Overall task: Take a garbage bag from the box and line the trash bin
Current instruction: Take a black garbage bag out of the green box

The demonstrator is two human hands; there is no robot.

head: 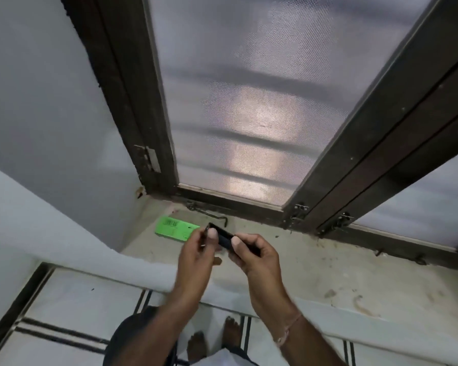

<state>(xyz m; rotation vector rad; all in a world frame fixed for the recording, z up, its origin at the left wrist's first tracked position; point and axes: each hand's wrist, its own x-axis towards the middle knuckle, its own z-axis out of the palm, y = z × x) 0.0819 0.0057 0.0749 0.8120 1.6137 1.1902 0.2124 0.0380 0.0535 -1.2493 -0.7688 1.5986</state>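
1. both my forearms rise from the bottom edge, and my hands meet above the pale window sill (315, 270).
2. my left hand (196, 250) pinches the left end of a small folded black garbage bag (224, 237), thumb on top and fingers curled.
3. my right hand (255, 257) pinches the bag's right end the same way.
4. the green box (176, 229) lies flat on the sill, just beyond my left hand and apart from it.
5. my fingers hide much of the bag, and the box's print is too blurred to read.

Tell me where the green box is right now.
Head view: the green box lies flat on the stone sill, just left of the left hand gripping the garbage bag, near the latch hook.
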